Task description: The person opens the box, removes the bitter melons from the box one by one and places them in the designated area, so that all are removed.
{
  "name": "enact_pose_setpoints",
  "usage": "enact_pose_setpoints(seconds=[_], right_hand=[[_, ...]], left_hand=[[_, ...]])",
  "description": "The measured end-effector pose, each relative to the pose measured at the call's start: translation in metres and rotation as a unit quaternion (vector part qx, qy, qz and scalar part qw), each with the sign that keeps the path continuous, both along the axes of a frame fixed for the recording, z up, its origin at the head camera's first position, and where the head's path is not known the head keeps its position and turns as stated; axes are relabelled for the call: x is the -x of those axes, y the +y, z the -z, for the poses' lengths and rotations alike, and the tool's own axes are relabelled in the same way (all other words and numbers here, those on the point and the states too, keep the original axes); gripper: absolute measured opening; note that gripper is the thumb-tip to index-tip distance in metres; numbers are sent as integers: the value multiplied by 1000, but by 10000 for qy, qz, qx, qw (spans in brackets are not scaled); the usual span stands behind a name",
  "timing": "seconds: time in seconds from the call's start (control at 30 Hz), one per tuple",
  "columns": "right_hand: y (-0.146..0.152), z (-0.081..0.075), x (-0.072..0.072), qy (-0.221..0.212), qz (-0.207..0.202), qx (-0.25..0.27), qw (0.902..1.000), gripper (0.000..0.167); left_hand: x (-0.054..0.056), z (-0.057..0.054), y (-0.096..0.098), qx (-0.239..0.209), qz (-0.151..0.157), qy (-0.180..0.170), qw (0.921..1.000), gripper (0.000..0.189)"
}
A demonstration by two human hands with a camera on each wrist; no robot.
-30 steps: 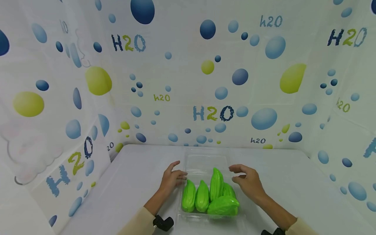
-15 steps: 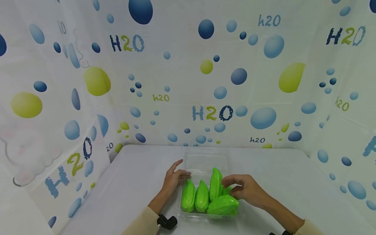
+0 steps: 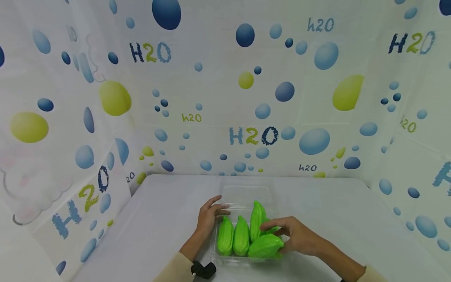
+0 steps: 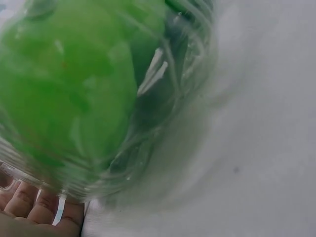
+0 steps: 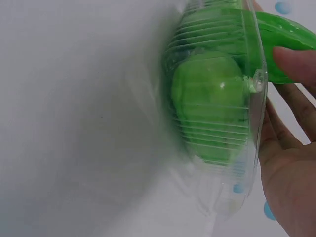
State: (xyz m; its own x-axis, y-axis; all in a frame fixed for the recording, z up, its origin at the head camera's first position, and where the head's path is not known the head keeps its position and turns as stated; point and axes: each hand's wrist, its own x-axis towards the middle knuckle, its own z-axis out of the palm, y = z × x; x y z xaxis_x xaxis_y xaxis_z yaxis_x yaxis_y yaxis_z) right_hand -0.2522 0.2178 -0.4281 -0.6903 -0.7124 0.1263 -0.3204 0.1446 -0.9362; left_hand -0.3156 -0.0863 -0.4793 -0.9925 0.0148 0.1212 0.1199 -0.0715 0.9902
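A clear plastic clamshell box [image 3: 225,260] holds several glossy bright-green gourd-like vegetables with ridged sides and tapered tips. Two of them, a left one [image 3: 225,237] and its neighbour [image 3: 241,237], lie side by side, and a taller one [image 3: 258,219] leans behind. My right hand [image 3: 299,237] pinches the front vegetable [image 3: 266,246], which lies crosswise at the right; in the right wrist view the thumb [image 5: 296,64] presses on it above the rim. My left hand [image 3: 208,217] rests by the box's left rim, fingers extended over it. Its fingers [image 4: 44,205] show under the box edge in the left wrist view.
The box's transparent lid [image 3: 246,194] lies folded back behind it on the white tabletop [image 3: 176,203]. A patterned curtain [image 3: 215,86] with bubbles and H2O lettering encloses the table at the back and sides.
My right hand has come in from the box's right side, over the vegetables, and down onto the front one. My left hand has shifted slightly right along the rim.
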Motion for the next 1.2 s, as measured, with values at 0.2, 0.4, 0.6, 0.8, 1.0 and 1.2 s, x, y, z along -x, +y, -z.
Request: enact_pose_setpoints(seconds=[0.2, 0.4, 0.6, 0.8, 1.0, 1.2], right_hand=[[-2, 1, -5, 212, 20, -173, 9996, 62], [-5, 3, -7, 286, 89, -141, 9995, 55], [-9, 3, -8, 229, 217, -206, 9993, 52], [-12, 2, -8, 248, 261, 107, 9993, 46], [-11, 1, -9, 280, 76, 719, 9970, 44], [-10, 0, -9, 377, 136, 810, 9959, 44]], left_hand=[[-2, 3, -1, -80, -78, -17, 9999, 45], [-4, 3, -2, -51, -110, 40, 9999, 45], [-6, 4, -4, -68, -117, 27, 9999, 45], [-6, 5, -5, -32, -101, 89, 9999, 44], [-6, 4, -5, -25, -100, 143, 9998, 43], [-8, 4, -4, -12, -87, 148, 9999, 43]])
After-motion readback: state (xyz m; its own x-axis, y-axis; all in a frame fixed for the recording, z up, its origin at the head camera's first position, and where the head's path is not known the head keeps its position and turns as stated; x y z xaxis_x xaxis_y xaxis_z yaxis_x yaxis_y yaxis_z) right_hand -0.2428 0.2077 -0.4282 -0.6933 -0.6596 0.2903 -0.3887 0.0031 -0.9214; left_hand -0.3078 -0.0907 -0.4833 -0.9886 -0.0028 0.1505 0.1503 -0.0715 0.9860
